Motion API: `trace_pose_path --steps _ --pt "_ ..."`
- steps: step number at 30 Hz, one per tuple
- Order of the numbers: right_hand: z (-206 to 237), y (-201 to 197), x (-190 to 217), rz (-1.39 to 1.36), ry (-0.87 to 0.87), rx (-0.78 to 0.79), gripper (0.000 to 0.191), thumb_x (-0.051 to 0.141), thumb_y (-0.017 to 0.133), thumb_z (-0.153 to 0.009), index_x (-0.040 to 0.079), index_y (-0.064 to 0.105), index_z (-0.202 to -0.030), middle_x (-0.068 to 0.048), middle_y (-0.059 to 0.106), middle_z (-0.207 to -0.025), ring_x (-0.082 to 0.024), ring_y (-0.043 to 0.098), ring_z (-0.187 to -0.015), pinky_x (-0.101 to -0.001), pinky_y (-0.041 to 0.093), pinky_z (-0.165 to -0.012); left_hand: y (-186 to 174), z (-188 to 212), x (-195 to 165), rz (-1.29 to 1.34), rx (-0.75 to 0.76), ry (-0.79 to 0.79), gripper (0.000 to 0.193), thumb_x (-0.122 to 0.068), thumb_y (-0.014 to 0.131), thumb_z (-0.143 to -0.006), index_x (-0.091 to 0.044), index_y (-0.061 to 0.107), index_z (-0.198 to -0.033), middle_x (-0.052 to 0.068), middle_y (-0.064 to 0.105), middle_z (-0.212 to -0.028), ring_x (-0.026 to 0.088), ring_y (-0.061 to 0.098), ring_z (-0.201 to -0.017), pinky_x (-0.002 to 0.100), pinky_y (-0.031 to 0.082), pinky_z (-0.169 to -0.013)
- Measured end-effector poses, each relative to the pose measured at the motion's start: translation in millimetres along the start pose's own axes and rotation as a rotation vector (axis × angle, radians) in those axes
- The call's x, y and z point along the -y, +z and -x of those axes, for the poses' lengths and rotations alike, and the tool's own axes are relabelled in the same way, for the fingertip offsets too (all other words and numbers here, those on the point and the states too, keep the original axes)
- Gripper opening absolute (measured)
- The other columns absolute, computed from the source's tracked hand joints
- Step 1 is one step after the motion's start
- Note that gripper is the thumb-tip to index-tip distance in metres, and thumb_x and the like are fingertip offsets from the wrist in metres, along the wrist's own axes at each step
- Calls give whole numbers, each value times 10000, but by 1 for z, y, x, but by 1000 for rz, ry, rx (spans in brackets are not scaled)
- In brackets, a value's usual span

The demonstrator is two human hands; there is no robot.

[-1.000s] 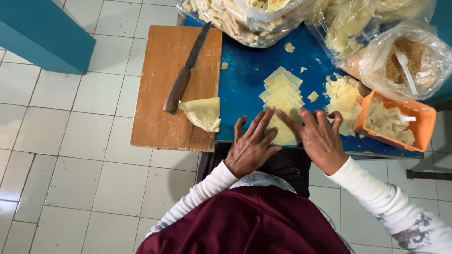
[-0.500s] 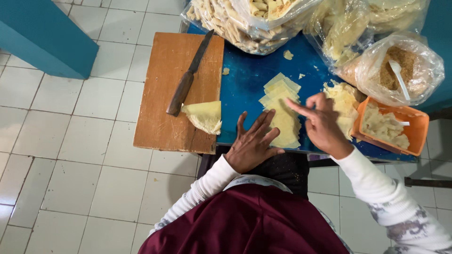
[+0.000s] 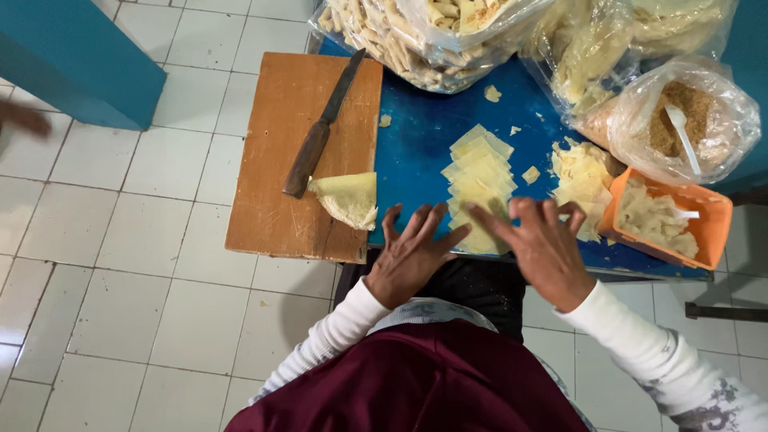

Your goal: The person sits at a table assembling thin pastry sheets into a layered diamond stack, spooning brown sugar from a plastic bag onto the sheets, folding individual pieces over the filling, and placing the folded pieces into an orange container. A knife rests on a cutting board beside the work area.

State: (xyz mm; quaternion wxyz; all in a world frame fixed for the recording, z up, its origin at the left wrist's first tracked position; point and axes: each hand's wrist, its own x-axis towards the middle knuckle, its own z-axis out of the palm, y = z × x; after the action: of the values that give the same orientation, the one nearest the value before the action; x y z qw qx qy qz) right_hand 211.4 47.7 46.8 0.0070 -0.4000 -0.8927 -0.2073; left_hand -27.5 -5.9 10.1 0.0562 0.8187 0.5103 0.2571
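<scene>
My left hand (image 3: 412, 256) lies open, fingers spread flat at the near edge of the blue table (image 3: 420, 140), its fingertips just beside the nearest of the pale dough squares (image 3: 478, 172). My right hand (image 3: 544, 248) is open too, fingers fanned and slightly raised over the near end of that same row of squares, gripping nothing; its forefinger points left across the lowest sheet. The squares overlap one another in a line running away from me down the middle of the table. To the left, a wooden cutting board (image 3: 280, 160) overhangs the table's edge, with a wooden-handled knife (image 3: 320, 128) lying slantwise on it and a folded wedge of dough (image 3: 348, 198) touching the tip of the knife's handle. To the right sits a heap of loose dough pieces (image 3: 580, 172), then an orange tub (image 3: 668, 224) holding more pieces, and behind it a clear bag of brown crumbs (image 3: 684, 116) with a white spoon in it.
</scene>
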Motion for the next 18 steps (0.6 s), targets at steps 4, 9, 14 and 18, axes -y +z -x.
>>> trace_pose_path --steps 4,9,14,18 --pt "6 6 14 59 -36 -69 862 -17 609 -981 461 329 -1641 -31 398 -1153 -253 401 -1029 -556 313 -916 -2 6 -5 -67 6 15 657 -282 759 -873 -236 522 -1484 47 493 -1374 197 443 -1334 619 251 -1075" --pt "5 12 9 115 3 -4 787 42 574 -1006 445 332 -1637 -23 416 -1202 -239 419 -1068 -556 309 -923 -2 6 -5 -81 -15 28 638 -318 773 -866 -225 535 -1451 39 509 -1356 206 435 -1329 603 253 -1095" --pt "-1 11 -11 62 113 17 764 35 539 -1023 459 385 -1641 -9 446 -1190 -247 431 -1065 -536 293 -884 3 -1 -3 -2 -27 22 521 -367 739 -909 -192 573 -1371 61 517 -1383 219 421 -1366 605 235 -1118" --pt "-16 16 -15 65 52 -41 748 40 527 -1035 518 406 -1598 -9 484 -1205 -227 440 -1025 -554 306 -940 15 -20 -2 115 -90 -71 482 -371 695 -987 -137 557 -1386 58 497 -1515 189 400 -1468 566 246 -1152"
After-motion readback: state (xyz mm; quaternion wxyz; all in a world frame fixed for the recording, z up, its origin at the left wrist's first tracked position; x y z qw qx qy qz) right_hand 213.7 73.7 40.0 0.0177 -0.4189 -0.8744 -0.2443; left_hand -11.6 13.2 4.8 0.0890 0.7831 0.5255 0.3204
